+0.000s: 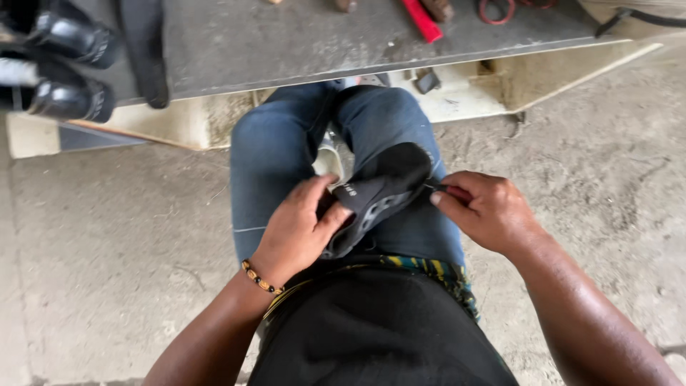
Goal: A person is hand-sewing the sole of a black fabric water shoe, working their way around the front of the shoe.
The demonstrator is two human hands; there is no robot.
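A black sandal-like shoe with side cut-outs lies across my lap, over my blue jeans. My left hand, with a beaded bracelet on its wrist, grips the shoe's near end from below and the side. My right hand pinches a small dark thing at the shoe's right edge; I cannot tell what it is. The shoe's toe points away from me.
A grey worktable stands ahead of my knees. Shiny black shoes and a dark strip sit at its left. A red tool and a red ring lie at the far edge. Concrete floor surrounds me.
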